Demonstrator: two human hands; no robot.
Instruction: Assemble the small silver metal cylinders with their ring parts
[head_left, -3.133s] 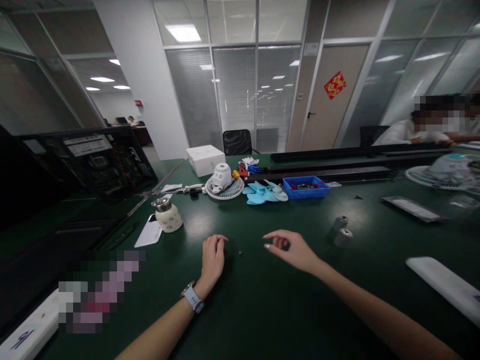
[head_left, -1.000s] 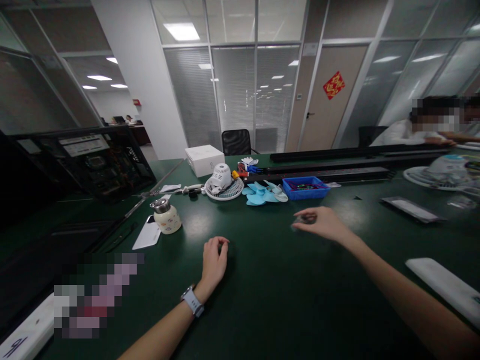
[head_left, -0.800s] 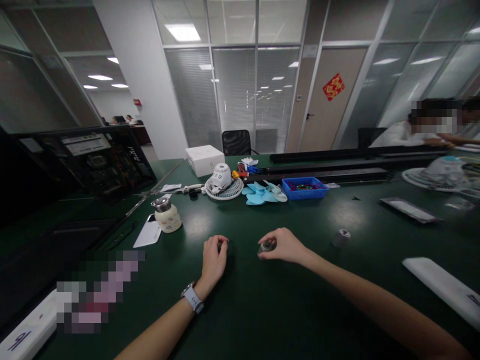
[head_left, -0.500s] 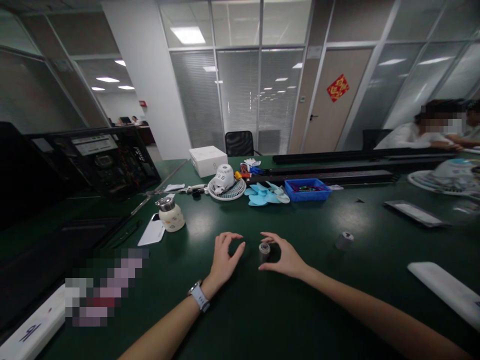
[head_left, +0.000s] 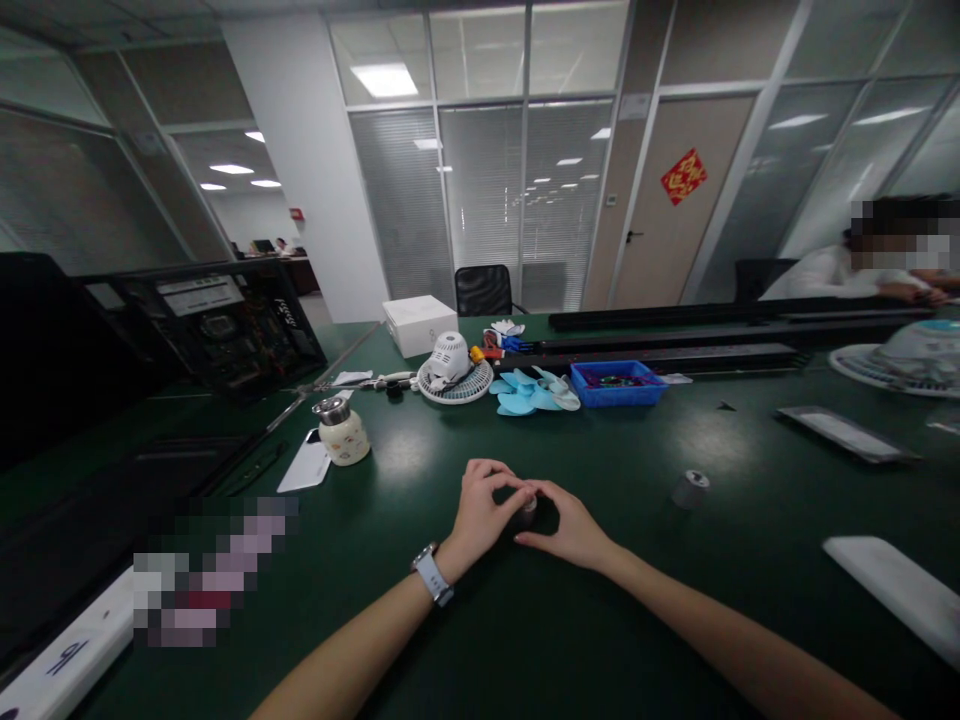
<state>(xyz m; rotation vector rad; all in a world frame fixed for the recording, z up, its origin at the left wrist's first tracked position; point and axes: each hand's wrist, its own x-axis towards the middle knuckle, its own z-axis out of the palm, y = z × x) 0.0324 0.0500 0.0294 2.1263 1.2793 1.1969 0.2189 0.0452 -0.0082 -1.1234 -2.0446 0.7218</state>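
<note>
A small grey metal cylinder stands upright on the dark green table in front of me, partly covered by my fingers. My left hand, with a watch on its wrist, has its thumb and fingers closed at the cylinder's top. Curved round the right side is my right hand, forefinger near the top and thumb low in front. The exact finger contacts are hard to see. To the right stands a second, similar metal cylinder.
Beyond my hands lie light blue fan blades, a white fan part and a blue tray of small parts. A cream bottle and white phone are left. A white slab lies right; a person sits beyond.
My left hand has moved right and closed at the cylinder's top. My right hand stays round the cylinder, its forefinger now nearer the top. The view has shifted slightly.
</note>
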